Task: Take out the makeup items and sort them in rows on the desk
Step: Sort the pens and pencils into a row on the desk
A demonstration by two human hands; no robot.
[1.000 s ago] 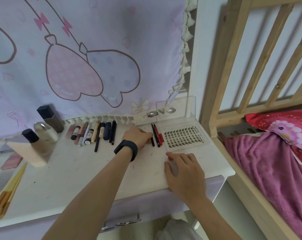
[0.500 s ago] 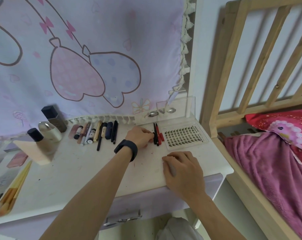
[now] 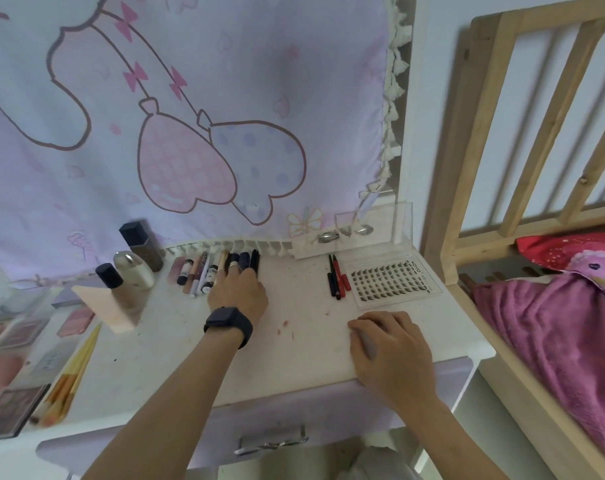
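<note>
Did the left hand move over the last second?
Yes. The left hand has gone left, away from the lash tray and the pens beside it, over to the row of tubes, where it now rests.

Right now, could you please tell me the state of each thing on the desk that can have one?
left hand: open, fingers laid on the row of pens
right hand: fingers curled on the desk, hold unclear
lash case: lid open, standing upright
red pen: lying flat beside the lash case
dark-capped bottle: capped, upright
</note>
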